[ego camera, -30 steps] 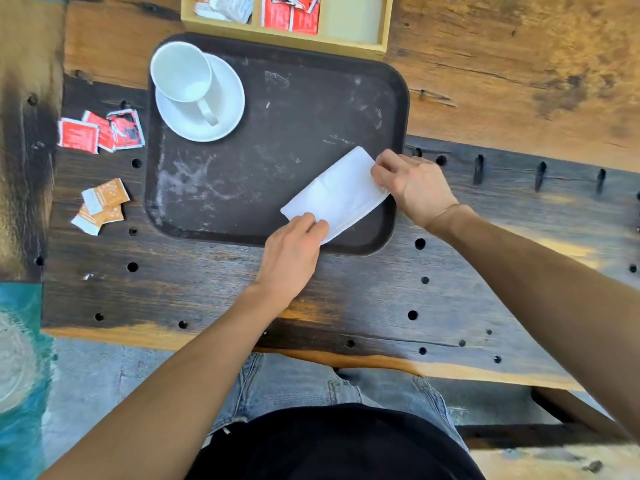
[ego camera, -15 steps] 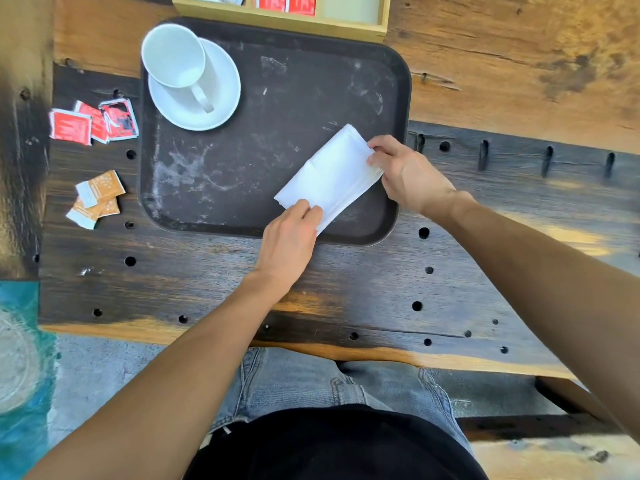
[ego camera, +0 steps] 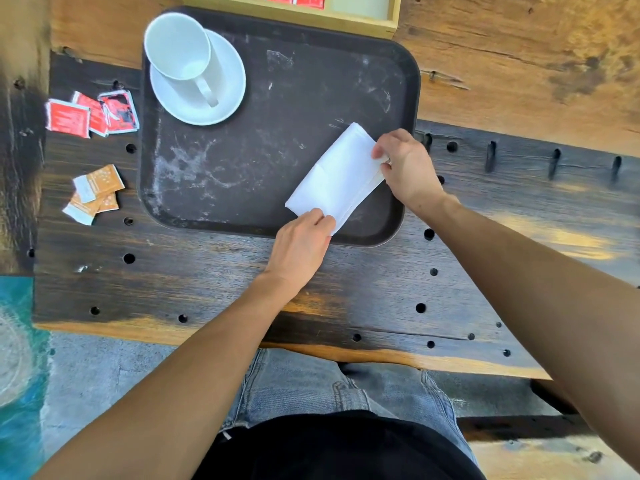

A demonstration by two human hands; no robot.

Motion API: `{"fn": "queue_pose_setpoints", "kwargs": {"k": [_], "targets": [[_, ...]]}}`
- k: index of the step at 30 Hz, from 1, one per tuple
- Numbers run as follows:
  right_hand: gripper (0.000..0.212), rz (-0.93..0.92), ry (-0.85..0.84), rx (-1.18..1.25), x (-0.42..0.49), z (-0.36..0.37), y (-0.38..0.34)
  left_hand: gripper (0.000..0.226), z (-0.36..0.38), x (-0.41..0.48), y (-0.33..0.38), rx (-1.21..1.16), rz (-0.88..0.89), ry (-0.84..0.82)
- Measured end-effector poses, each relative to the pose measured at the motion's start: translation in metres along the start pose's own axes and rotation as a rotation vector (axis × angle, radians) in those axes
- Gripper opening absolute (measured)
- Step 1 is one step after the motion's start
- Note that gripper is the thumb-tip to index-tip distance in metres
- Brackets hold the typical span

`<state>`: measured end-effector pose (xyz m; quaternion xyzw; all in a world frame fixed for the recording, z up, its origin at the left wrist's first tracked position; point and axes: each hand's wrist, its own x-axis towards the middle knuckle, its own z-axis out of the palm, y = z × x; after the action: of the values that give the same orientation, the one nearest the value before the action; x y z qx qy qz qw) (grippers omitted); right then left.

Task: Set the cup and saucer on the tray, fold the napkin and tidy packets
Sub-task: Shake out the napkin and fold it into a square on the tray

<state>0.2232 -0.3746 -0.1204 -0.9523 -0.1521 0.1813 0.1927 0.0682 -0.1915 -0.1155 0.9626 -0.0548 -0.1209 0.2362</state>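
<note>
A white cup [ego camera: 178, 46] stands on a white saucer [ego camera: 227, 98] in the far left corner of the dark tray [ego camera: 242, 161]. A folded white napkin [ego camera: 337, 176] lies slanted on the tray's near right part. My left hand [ego camera: 301, 245] pinches its near corner. My right hand [ego camera: 405, 168] pinches its far right edge between thumb and fingers. Red packets [ego camera: 91, 114] and orange packets [ego camera: 95, 192] lie loose on the table to the left of the tray.
A light wooden box [ego camera: 363, 24] with compartments, red packets in it, sits beyond the tray's far edge. The dark tabletop [ego camera: 207, 278] has several round holes and slots. My knees and a grey floor show below the near edge.
The napkin has been shifted slightly and its right edge is now gripped tighter by my right hand. The view has tilted a little, sliding everything down the frame.
</note>
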Motion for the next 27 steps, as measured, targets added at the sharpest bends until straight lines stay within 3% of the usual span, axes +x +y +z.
{"fn": "queue_pose_setpoints", "kwargs": {"k": [9, 13, 16, 22, 27], "targets": [[0.033, 0.342, -0.124, 0.075, 0.039, 0.002, -0.02, 0.033, -0.004, 0.002, -0.004, -0.108, 0.017, -0.156], [0.025, 0.28, -0.174, 0.009, 0.051, -0.007, -0.024, 0.027, -0.021, 0.02, -0.01, -0.164, -0.001, -0.082], [0.015, 0.231, -0.19, 0.082, 0.056, -0.014, -0.027, 0.032, -0.033, 0.049, -0.018, -0.338, -0.195, -0.071], [0.019, 0.073, -0.135, 0.078, 0.061, -0.03, -0.037, 0.037, -0.055, 0.095, -0.024, -0.831, -0.549, -0.331], [0.019, -0.108, -0.067, 0.076, 0.047, -0.041, -0.055, 0.035, -0.059, 0.104, -0.03, -1.345, -0.807, -0.317]]}}
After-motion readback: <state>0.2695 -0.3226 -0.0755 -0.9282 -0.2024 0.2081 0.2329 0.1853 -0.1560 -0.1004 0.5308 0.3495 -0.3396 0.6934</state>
